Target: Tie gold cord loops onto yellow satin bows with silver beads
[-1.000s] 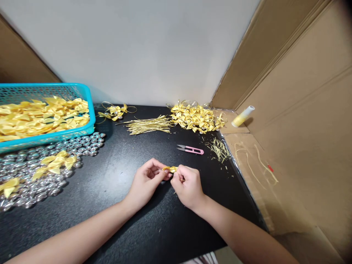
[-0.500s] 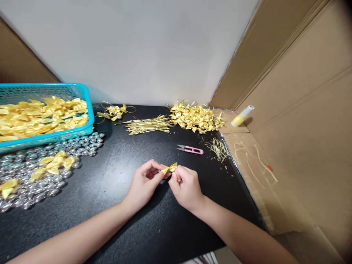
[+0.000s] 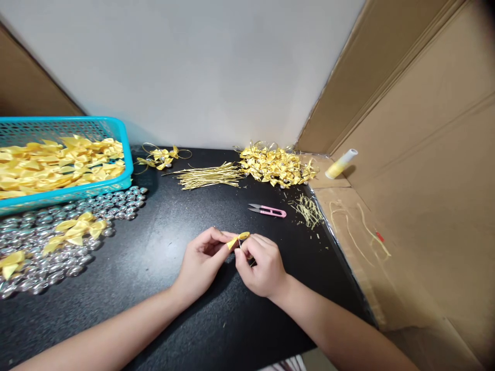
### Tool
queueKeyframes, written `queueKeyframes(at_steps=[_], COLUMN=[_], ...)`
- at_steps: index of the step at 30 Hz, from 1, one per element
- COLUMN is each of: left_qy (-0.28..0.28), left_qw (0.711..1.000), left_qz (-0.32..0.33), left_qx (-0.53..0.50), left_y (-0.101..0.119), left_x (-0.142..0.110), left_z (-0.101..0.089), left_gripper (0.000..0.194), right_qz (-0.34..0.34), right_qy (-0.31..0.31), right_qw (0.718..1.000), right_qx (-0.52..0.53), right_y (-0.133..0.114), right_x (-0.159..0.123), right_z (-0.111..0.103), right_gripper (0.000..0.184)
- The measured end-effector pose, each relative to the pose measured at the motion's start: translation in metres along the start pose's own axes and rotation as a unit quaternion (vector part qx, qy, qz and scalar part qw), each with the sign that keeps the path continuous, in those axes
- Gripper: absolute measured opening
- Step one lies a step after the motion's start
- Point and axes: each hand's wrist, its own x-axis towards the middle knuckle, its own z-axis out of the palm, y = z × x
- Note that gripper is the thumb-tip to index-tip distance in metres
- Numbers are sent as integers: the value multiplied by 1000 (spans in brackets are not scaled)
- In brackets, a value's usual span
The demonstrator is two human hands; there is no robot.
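A small yellow ribbon bow (image 3: 237,238) is pinched between both hands just above the black table (image 3: 162,268). My left hand (image 3: 203,260) grips its left side with fingers curled. My right hand (image 3: 259,263) is closed on its right side, fingers pinched together over the middle of the bow. What else the right fingers hold is too small to make out. Pink thread snips (image 3: 268,210) lie a short way beyond my hands.
A teal basket (image 3: 127,154) of yellow bows stands at far left, with silver beads (image 3: 50,242) and loose bows spread before it. Gold wire pieces (image 3: 207,176), a heap of finished bows (image 3: 276,165), trimmings (image 3: 309,208) and a yellow tube (image 3: 341,163) lie at the back. Cardboard walls stand on the right.
Both hands have shifted slightly left and nearer to me while turning the bow; the bow now tilts up between the fingertips. Nothing else on the table has moved.
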Motion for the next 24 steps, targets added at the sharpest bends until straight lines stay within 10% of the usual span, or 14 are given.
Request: queueKeyframes(at_steps=[5, 16, 24], left_qy=[10, 5, 5], left_qw=[1000, 998, 998], left_qz=[26, 48, 41], left_qx=[-4, 50, 57], left_y=[-1, 3, 4], left_x=[0, -2, -1], left_z=[-2, -2, -2], left_gripper=[15, 18, 7], right_qz=[-55, 1, -97], right_qy=[-78, -38, 33], right_qw=[995, 999, 995], right_qx=[26, 30, -15], right_y=[8, 20, 14], right_x=[6, 10, 9], right_z=[-13, -24, -18], right_gripper=[14, 26, 11])
